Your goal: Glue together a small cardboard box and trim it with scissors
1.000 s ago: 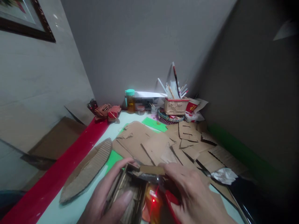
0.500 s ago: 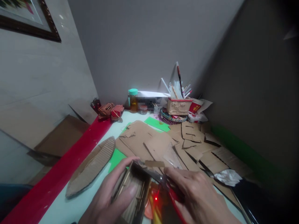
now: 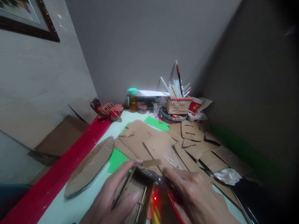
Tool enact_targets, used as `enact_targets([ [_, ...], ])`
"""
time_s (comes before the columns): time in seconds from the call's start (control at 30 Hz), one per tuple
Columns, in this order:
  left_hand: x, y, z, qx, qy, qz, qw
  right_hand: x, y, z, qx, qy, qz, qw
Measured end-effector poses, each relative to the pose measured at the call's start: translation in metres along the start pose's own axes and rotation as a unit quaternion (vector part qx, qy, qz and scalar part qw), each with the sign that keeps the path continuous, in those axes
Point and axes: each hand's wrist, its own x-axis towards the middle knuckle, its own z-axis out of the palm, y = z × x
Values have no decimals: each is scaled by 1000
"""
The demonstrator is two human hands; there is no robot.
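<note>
The left hand (image 3: pixel 107 199) is holding a small brown box (image 3: pixel 134 183). The right hand (image 3: pixel 198 189) is holding red-handled scissors (image 3: pixel 160 179) at its far end.

No legible text, labels or numbers.

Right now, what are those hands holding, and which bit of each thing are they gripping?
The left hand holds the cardboard box by its left side. The right hand holds the scissors by their red handles.
</note>
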Motion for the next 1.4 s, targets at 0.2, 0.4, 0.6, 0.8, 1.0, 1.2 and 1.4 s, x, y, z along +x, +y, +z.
enact_targets([
  [0.2, -1, 0, -1, -21, 15, 6, 1000, -2, 3, 6, -59, 45, -42, 996],
  [0.4, -3, 0, 3, -47, 35, 17, 998, 3, -3, 5, -110, 112, -85, 984],
  [0.6, 3, 5, -3, 3, -3, 24, 1000, 6, 13, 7, -99, 157, -75, 980],
  [0.8, 19, 16, -11, 19, 35, 53, 998, 10, 35, 11, -174, 207, 2, 963],
  [1.0, 42, 10, -10, 16, 54, 63, 996, 13, 33, 13, -191, 212, 2, 958],
  [1.2, 57, -5, -11, 38, 50, 57, 996, 10, 26, 11, -188, 222, 5, 957],
  [1.4, 53, -3, -14, 81, 130, 151, 977, 5, 11, 5, -198, 293, -38, 935],
])
